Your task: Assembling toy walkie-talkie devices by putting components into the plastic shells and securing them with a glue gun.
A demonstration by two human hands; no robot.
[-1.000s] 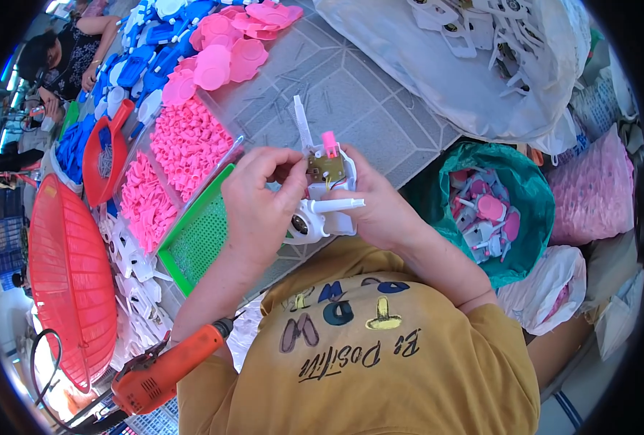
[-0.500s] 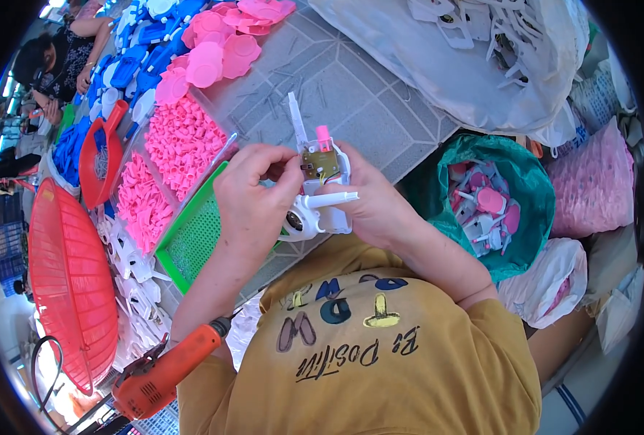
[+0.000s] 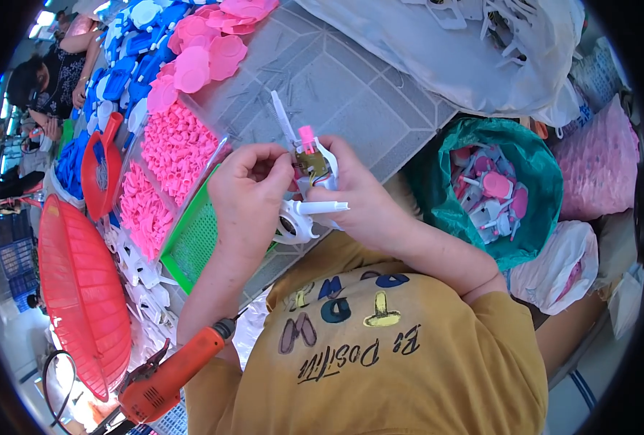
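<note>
Two hands: both meet over the near part of the tabletop (image 3: pixel 351 87), low toward the person's shirt (image 3: pixel 409 362), elbows out to either side.
Left hand (image 3: pixel 249 196): thumb and forefinger pinched together at the left edge of a small circuit board (image 3: pixel 312 162); anything between the tips is too small for me to make out.
Right hand (image 3: pixel 362 206): wrapped around the right side of the white housing (image 3: pixel 293 223), holding it firmly.
White housing: between the two palms, the board in it facing up, a pink cap (image 3: pixel 306 135) above the board and one long white prong (image 3: pixel 283 112) pointing away from the person.
Far side: the widest room runs outward from the hands, between pink discs (image 3: pixel 193 69) and a white sack (image 3: pixel 438 58), though thin metal pins (image 3: pixel 278 80) are strewn there.
Left side: tight; the green tray (image 3: pixel 198 228) sits just beside the left wrist, with bins of small pink parts (image 3: pixel 180 148) behind it.
Right edge: the tabletop slants away past the right hand, and a teal bag (image 3: pixel 543 210) of pink and white pieces stands beyond.
Near edge: it passes just below the housing, close to the shirt; an orange power driver (image 3: pixel 169 377) lies by the left elbow.
</note>
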